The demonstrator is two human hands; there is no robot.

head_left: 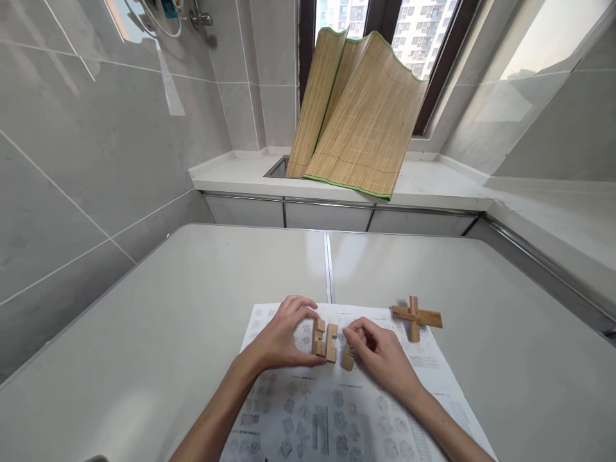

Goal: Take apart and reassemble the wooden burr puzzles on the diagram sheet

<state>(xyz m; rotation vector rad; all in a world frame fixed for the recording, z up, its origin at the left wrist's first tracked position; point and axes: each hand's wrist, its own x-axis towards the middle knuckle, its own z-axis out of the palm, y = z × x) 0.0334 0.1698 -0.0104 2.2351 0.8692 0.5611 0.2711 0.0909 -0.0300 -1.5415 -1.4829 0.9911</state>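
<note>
A large printed sheet point(308, 398) lies on the pale table. My left hand point(291, 333) holds a notched wooden block point(318, 337) by its two ends, between thumb and fingers. Just right of it stands a second notched block point(332, 343), apart from both hands. My right hand point(378, 350) has thumb and fingers pinched on a third wooden block point(348, 357), whose upper part is hidden by the fingers. At the sheet's upper right edge rests a cross of joined wooden pieces point(414, 318).
The table point(168, 308) has a seam point(328, 263) running away from me. Beyond it, a folded bamboo mat point(360, 115) leans on a white ledge point(443, 186) before a window. Grey tiled walls point(120, 141) stand at both sides.
</note>
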